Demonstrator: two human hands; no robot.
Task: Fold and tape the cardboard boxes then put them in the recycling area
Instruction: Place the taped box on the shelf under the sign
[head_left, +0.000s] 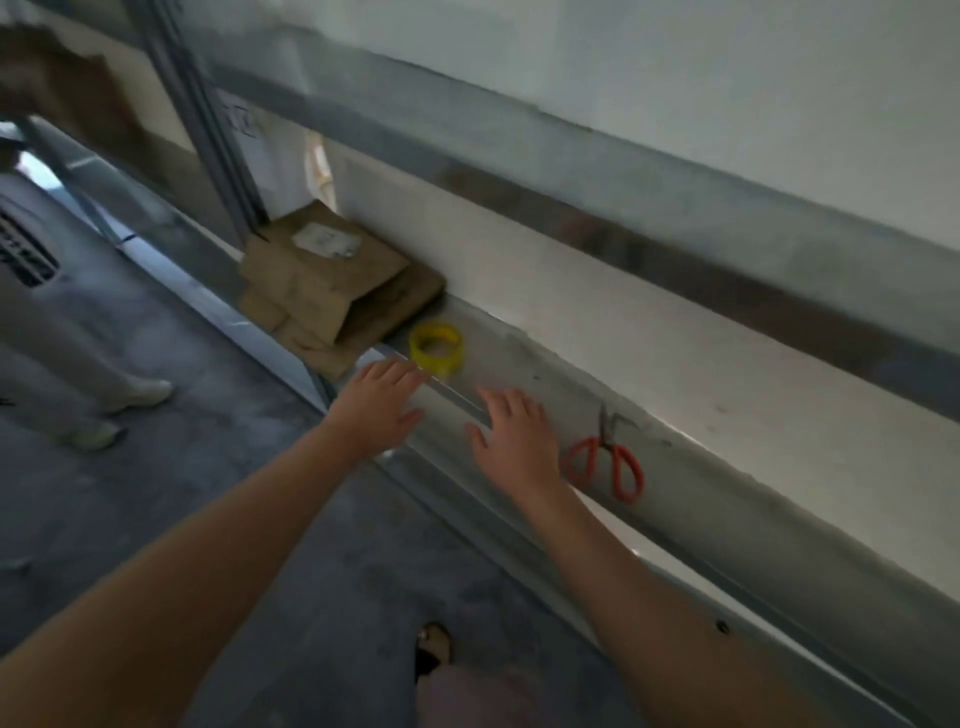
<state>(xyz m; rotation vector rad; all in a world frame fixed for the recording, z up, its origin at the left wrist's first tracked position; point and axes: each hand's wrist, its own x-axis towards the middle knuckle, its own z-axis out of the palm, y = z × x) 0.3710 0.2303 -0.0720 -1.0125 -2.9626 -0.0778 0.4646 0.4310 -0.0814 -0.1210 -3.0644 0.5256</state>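
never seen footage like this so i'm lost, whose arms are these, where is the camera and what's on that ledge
There is no machine here. This single picture comes from a wide-angle camera worn on a person's head, looking forward and down, so the two bare arms are the wearer's own. The left hand and right hand reach with fingers spread toward the front edge of a metal shelf, and both hold nothing. On the shelf lie a yellow tape roll just beyond the left hand, orange-handled scissors beside the right hand, and a pile of flattened cardboard boxes further left. The blur hides whether the hands touch the shelf. Another person's legs stand at the left.
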